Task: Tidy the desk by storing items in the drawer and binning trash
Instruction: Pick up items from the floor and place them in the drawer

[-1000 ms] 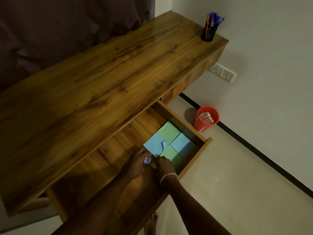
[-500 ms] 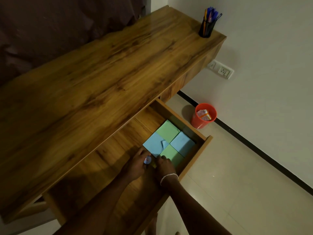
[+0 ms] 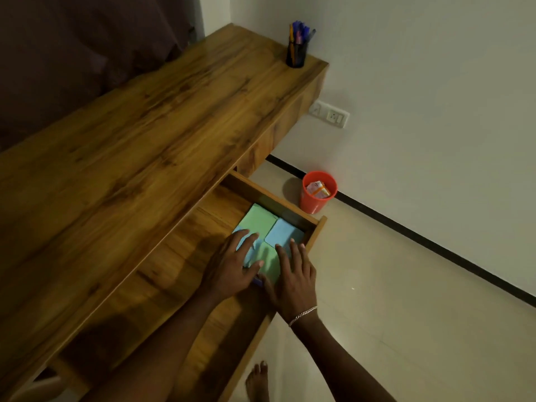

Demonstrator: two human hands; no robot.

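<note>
The open wooden drawer [image 3: 314, 233] sticks out from the desk [image 3: 150, 134]. In its right end lie green and blue pads: a green one [image 3: 259, 219] at the back, a blue one [image 3: 282, 233] beside it, and two nearer ones partly covered. My left hand [image 3: 232, 264] lies flat with spread fingers on the nearer blue pad. My right hand [image 3: 293, 278], a bracelet at its wrist, lies flat on the nearer green pad. A small dark thing [image 3: 257, 282] shows between the hands, too hidden to identify.
An orange bin [image 3: 314, 203] with wrappers inside stands on the floor by the wall, right of the drawer. A black pen holder [image 3: 296, 53] with pens sits on the desk's far right corner. A wall socket [image 3: 329, 114] is behind. My bare foot [image 3: 258, 381] is below the drawer.
Both hands have opened from a curled hold near a small item and moved forward to lie flat on the pads. The camera view has shifted left.
</note>
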